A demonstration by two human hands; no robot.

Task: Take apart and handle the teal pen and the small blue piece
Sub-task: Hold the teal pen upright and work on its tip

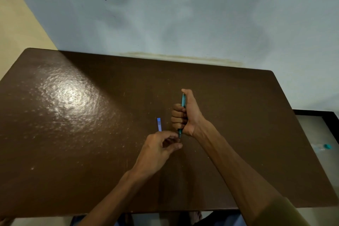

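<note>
My right hand (185,115) is closed in a fist around the teal pen (183,100), which stands nearly upright over the middle of the brown table (73,134). The pen's top sticks out above the fist and its tip end pokes out below at the heel of the hand. My left hand (161,145) sits just below, with thumb and fingers pinched at the pen's lower tip. The small blue piece (159,124) lies flat on the table, just above my left hand's fingers and left of my right fist. No hand touches it.
A pale blue wall rises right behind the table's far edge. To the right, on the floor beside the table, lies a clear small item with a teal cap (322,147). A bright light glare marks the table's left part.
</note>
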